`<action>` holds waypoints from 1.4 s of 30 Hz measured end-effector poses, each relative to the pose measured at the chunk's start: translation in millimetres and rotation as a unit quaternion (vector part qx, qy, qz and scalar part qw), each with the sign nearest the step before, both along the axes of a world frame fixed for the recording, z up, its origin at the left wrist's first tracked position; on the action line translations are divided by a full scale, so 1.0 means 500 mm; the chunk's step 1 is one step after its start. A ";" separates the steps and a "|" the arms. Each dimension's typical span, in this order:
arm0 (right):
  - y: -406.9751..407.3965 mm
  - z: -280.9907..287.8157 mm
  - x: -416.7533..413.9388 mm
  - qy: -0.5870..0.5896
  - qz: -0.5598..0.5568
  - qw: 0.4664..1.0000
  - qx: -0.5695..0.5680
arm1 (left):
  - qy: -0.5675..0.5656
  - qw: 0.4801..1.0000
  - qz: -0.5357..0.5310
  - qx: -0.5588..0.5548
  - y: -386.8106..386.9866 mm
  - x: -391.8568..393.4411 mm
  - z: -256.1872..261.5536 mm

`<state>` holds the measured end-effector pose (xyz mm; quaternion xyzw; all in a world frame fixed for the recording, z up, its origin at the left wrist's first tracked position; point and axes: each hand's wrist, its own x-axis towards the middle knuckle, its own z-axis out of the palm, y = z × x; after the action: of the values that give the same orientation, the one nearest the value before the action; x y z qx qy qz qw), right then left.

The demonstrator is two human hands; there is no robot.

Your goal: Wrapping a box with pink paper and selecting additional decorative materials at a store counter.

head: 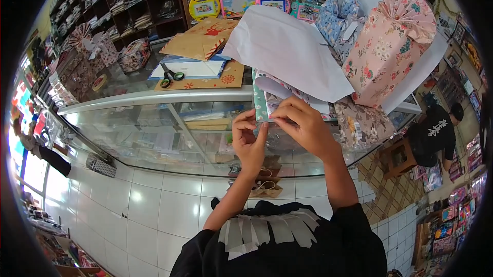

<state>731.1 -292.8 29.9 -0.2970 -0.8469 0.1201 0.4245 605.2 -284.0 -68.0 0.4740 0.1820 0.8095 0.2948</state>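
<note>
Both my hands are at the front edge of a glass counter, around stacked wrapping papers. My left hand (248,144) has its thumb and index finger at the lower corner of a green floral paper (260,101); whether it pinches the paper is unclear. Close beside it, my right hand (302,121) pinches the lower edge of a patterned paper with a pink border (270,114). A large white sheet (285,45) lies over much of the stack and hides it. Pale translucent strips (265,232), resembling tape, hang across the front of my black shirt.
Black-handled scissors (170,76) rest on flat brown paper bags (200,42) to the left. A tall pink floral wrapped gift (389,49) and a brown floral package (362,123) stand right. Paper bags (265,188) are low behind the glass counter (154,130). A person (435,134) sits at right.
</note>
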 end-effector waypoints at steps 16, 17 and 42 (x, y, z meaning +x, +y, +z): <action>0.005 -0.009 -0.003 0.025 0.017 1.000 -0.001 | 0.005 1.000 0.014 -0.001 -0.002 0.007 -0.004; 0.007 -0.011 -0.003 0.025 0.017 1.000 -0.001 | 0.007 1.000 0.014 0.001 -0.001 0.006 -0.006; 0.005 -0.013 0.000 0.001 -0.016 0.998 0.067 | 0.187 0.960 0.208 -0.026 0.005 -0.018 -0.013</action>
<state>731.3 -290.3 23.4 -0.2812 -0.8479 0.0566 0.4458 596.2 -281.5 -74.6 0.5610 0.3494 0.7447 0.0924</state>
